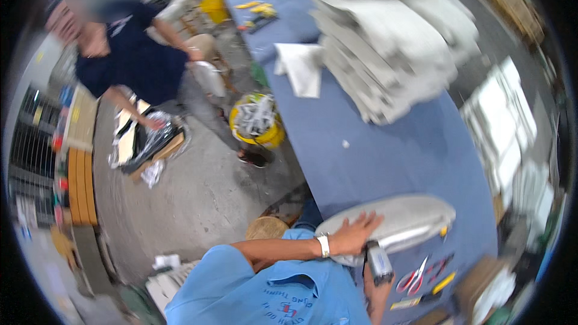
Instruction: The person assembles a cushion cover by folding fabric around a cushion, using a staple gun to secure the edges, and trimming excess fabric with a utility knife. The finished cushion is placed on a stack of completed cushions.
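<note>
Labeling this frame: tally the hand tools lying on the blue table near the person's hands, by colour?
Red-handled scissors: 1
Yellow flat cutter: 1
Grey handheld power tool, at the right hand: 1
Total: 3
A dark red tool beside the scissors is too blurred to count.

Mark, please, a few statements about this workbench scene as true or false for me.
1. The left hand lies flat on a grey oval panel. True.
2. The right hand is empty. False: it holds a grey power tool.
3. The table is covered in red. False: its top is blue.
4. A tall stack of grey panels sits further along the table. True.
5. A yellow bucket stands on the floor beside the table. True.
</note>
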Demonstrator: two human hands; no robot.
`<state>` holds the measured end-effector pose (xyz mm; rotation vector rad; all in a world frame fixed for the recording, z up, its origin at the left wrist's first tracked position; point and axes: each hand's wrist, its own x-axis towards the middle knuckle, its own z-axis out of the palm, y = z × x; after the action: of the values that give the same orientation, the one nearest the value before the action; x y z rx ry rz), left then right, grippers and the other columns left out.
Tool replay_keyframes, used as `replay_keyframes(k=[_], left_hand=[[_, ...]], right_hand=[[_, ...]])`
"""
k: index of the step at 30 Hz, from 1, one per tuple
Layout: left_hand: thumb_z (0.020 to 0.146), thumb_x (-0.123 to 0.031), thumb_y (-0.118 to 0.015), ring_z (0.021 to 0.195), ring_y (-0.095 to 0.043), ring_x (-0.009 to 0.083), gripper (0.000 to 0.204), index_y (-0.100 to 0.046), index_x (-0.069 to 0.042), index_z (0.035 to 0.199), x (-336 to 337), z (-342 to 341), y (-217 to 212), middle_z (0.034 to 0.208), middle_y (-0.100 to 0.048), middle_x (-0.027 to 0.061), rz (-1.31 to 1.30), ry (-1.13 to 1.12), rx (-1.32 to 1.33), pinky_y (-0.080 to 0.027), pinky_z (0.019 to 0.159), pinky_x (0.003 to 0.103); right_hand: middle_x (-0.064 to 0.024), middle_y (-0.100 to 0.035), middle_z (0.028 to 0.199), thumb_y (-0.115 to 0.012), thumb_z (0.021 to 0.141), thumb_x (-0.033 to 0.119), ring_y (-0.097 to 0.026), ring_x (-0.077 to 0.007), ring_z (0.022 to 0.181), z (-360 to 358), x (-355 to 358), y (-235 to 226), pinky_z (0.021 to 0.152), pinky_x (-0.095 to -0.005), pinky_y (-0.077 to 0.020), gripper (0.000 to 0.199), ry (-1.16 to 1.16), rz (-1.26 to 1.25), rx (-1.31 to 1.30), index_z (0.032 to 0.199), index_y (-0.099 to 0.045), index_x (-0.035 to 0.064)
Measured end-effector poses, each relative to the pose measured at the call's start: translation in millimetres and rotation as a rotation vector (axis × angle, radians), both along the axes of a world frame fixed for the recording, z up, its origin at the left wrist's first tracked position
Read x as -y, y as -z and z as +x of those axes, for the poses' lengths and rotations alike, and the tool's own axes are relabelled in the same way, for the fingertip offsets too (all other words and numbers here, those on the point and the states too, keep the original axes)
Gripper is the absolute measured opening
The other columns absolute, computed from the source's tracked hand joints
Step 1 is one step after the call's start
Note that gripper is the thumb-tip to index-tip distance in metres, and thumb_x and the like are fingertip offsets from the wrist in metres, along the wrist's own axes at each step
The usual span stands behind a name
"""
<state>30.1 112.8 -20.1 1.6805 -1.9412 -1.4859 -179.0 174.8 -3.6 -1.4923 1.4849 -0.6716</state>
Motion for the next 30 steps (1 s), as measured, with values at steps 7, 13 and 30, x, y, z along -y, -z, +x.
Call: replay_keyframes(k=[7,13,30], left_hand=[[0.078,-0.015,-0.079,0.156,-0.008,0.0494,0.124,0.008,-0.03,0.165,-10,15,8,0.17,-0.004,0.0274,-0.061,0.075,-0.189,-0.017,0.115,0.079],[0.09,-0.052,-0.074,0.154,-0.026,0.0395,0.102,-0.019,-0.01,0.164,0,57,-2,0.167,-0.021,0.0259,-0.138,0.047,-0.43,-0.029,0.123,0.046],[0.093,-0.024,-0.075,0.047,-0.061,0.0201,0.027,-0.075,-0.005,0.073,-24,52,-198,0.06,-0.065,0.0077,-0.736,-0.234,-0.119,-0.045,0.047,0.031]], right_hand=[[-0.017,-0.07,0.123,-0.072,0.094,0.009,-0.068,-0.0261,0.108,-23,-10,30,0.093,-0.0395,-0.0542,0.037,-0.144,-0.212,-0.108,0.127,-0.063,-0.0053],[-0.0087,-0.067,0.074,-0.083,0.084,0.016,-0.061,-0.015,0.056,-22,-11,47,0.051,-0.0329,-0.0486,0.032,0.146,0.063,0.013,0.099,-0.065,-0.0057],[-0.0236,-0.072,0.095,-0.074,0.076,0.016,-0.069,-0.0457,0.093,12,8,-31,0.082,-0.0494,-0.0553,0.038,-0.091,0.011,-0.064,0.112,-0.069,0.0057]])
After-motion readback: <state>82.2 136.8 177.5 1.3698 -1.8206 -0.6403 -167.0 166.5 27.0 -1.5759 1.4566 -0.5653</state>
